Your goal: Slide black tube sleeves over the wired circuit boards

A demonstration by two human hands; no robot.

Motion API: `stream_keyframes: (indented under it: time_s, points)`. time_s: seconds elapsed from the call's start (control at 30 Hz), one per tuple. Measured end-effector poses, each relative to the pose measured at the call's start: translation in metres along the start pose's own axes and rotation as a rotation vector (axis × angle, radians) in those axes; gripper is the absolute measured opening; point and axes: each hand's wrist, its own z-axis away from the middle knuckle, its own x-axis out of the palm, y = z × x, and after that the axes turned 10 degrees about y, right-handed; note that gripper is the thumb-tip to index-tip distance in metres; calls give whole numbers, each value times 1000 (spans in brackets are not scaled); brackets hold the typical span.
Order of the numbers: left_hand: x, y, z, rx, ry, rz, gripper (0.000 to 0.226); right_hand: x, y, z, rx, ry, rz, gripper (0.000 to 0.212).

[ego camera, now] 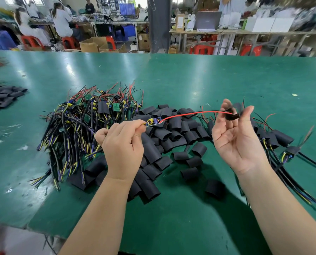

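Green workbench (190,80): heap of bare wired boards (91,115) at left, loose sleeves (172,133) at centre, few sleeved units (278,138) at right. Left hand (122,144) pinching one circuit board (153,121); right hand (234,137) pinching a sleeve (231,115), leads (190,113) threaded through, not yet over board. Bulk apparently outstanding.

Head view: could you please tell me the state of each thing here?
Left hand: pinches the circuit board by its end.
Circuit board: lifted, bare, not sleeved.
Red and black wires: stretched across to the black sleeve.
Black sleeve: pinched by the right hand, at the wire ends.
Loose sleeves: heaped on the table, empty.
Sleeved boards: lying at the right.
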Motion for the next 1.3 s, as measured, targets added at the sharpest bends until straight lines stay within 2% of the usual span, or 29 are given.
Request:
stream_keyframes:
  time_s: [0.17,0.3,0.37,0.5,0.8,0.9,1.0,1.13,1.3]
  points:
    - [2,1,0,34,-25,-28,20,-2,3,-1,-42,-14,100,66]
    - [3,10,4,98,-64,0,17,-3,12,0,-86,35,185,34]
    - [4,18,7,133,-80,40,15,-1,21,3,-77,61,260,25]
    - [7,29,10,179,-89,90,18,2,37,8,-66,62,414,21]
    - [6,30,9,195,-77,65,21,4,38,10,-116,116,515,19]
    - [6,30,9,191,-82,40,20,4,38,10,-136,110,514,10]
    - [5,30,9,188,-98,40,17,3,38,10,-169,79,579,27]
    - [6,34,10,245,-149,40,15,1,44,12,-251,26,801,36]
    - [7,31,11,214,-149,64,11,-1,50,13,-170,-2,778,42]
